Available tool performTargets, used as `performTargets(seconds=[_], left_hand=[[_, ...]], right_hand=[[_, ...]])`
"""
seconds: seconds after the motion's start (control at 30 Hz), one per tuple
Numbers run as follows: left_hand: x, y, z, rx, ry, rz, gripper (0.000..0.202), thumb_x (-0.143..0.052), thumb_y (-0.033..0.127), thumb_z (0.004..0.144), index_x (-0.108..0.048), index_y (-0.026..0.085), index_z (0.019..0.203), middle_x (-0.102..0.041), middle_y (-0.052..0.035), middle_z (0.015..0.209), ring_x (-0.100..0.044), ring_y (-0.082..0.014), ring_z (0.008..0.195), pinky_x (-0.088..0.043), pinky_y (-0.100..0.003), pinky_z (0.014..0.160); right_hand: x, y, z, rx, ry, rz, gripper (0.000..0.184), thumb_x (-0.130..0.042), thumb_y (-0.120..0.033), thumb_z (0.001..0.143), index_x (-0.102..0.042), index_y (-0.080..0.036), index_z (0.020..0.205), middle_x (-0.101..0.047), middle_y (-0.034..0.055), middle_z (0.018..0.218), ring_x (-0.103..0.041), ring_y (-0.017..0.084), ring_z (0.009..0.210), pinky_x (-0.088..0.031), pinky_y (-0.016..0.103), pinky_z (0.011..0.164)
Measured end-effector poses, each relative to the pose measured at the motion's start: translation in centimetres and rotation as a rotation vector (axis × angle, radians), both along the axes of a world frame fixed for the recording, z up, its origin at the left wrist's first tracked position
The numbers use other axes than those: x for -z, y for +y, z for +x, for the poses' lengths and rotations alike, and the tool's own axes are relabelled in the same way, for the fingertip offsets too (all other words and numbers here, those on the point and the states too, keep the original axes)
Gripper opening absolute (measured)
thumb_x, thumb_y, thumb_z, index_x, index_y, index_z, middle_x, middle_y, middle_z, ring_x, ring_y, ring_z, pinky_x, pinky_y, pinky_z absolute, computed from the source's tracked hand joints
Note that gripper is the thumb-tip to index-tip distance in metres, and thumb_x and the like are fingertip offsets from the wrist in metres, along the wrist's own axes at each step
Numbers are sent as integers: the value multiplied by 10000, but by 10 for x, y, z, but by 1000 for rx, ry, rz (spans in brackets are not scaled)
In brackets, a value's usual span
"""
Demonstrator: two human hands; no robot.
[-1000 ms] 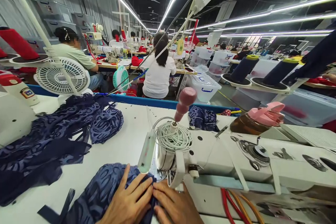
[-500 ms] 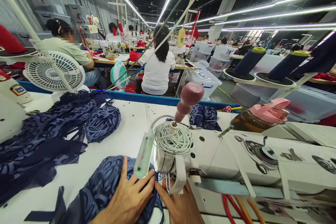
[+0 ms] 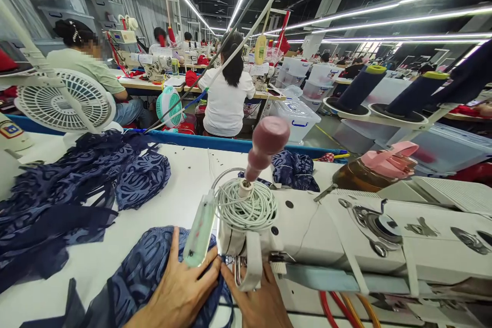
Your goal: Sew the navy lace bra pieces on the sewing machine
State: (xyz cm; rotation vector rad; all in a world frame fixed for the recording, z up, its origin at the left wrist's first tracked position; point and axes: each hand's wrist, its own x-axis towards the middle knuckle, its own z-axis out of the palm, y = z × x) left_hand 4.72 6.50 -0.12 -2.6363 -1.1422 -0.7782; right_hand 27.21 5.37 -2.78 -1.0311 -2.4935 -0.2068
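Note:
A navy lace bra cup piece (image 3: 144, 259) lies on the white table, its edge running to the needle area of the sewing machine (image 3: 307, 225). My left hand (image 3: 182, 287) rests flat on this lace with its fingers spread, the fingertips close to the presser foot. On the other side of the foot, my right hand (image 3: 255, 297) has a finger stretched towards the left fingertips. Its other fingers reach behind the machine's white guard (image 3: 253, 264), which partly hides them. A greenish lamp (image 3: 200, 230) hangs just above my left fingers and covers some of the lace.
More navy lace pieces (image 3: 73, 179) are heaped on the left, near a white fan (image 3: 65, 100). A coil of pale cord (image 3: 246, 210) and a pink-handled tool (image 3: 269, 143) sit on the machine head. A bottle (image 3: 372, 169) stands behind it. People work at machines ahead.
The whole view has shifted slightly, so things appear a little farther left. Both hands keep nearly the same place beside the presser foot, with the lace under the left one.

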Motion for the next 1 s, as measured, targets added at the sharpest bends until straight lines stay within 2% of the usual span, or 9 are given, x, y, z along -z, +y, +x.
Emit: performTargets(seconds=[0.17,0.3,0.37,0.47,0.53,0.63,0.7,0.87,1.0], left_hand=[[-20,2,2,25,27,64,305,-378,148,1012,-667,204,1093,-712,-62,1178,-571,-235,1184,-390,-531,1094],[-25,4,2,10,48,78,316,-357,162,1029,-665,204,1087,-729,-57,1118,-596,-245,1102,-317,-613,1105],[-23,5,2,-16,66,60,329,-337,191,1046,-656,213,1121,-727,-52,1124,-608,-251,1055,-248,-674,1109],[-17,-2,3,-51,84,54,327,-333,217,1051,-642,216,1156,-704,-61,1193,-608,-265,1044,-229,-690,1098],[-14,-14,6,-82,41,75,316,-346,199,1034,-638,192,1155,-670,-101,1246,-592,-289,1100,-297,-637,1081],[-12,-37,8,-74,-72,7,303,-364,132,990,-615,150,1158,-673,-125,1120,-615,-255,1041,-497,-399,920],[-12,-47,5,-58,-149,-122,236,-404,166,992,-592,151,1135,-665,-91,980,-631,-211,891,-535,-296,773],[-15,-42,-20,-122,-254,-301,229,-600,363,949,-559,219,1122,-655,-58,1025,-627,-235,950,-539,-340,815],[-14,-32,-31,-153,-172,-274,284,-680,411,884,-582,255,1100,-648,-47,1047,-612,-271,976,-511,-395,806]], right_hand=[[-1,-6,-1,76,-48,10,712,-537,-124,771,-448,-173,1476,-658,172,1249,-564,405,1177,-471,500,885],[-18,-2,-2,66,-42,-19,730,-537,-122,715,-484,-167,1442,-676,177,1172,-580,400,1120,-467,491,851],[-29,-2,-3,58,35,-34,581,-528,-144,769,-563,-186,1348,-674,155,1148,-589,362,1081,-459,461,848],[-36,-10,-10,160,216,-48,205,-512,-175,873,-648,-212,1023,-669,92,928,-602,278,889,-440,415,803],[-32,-21,-16,237,278,-95,44,-567,-258,875,-598,-227,880,-616,44,778,-569,249,749,-429,394,729],[-19,-34,-25,276,256,-153,124,-619,-258,783,-556,-225,884,-602,46,797,-563,267,751,-437,406,712],[-13,-38,-31,289,283,-201,161,-559,-177,761,-551,-222,916,-611,71,879,-566,288,828,-444,437,763],[-30,-31,-39,243,767,-702,171,-441,-135,752,-472,-236,887,-640,43,847,-612,228,817,-466,365,755],[-56,-42,-31,167,1033,-1146,273,-457,-204,808,-447,-237,1079,-620,-56,666,-625,152,640,-445,250,641]])
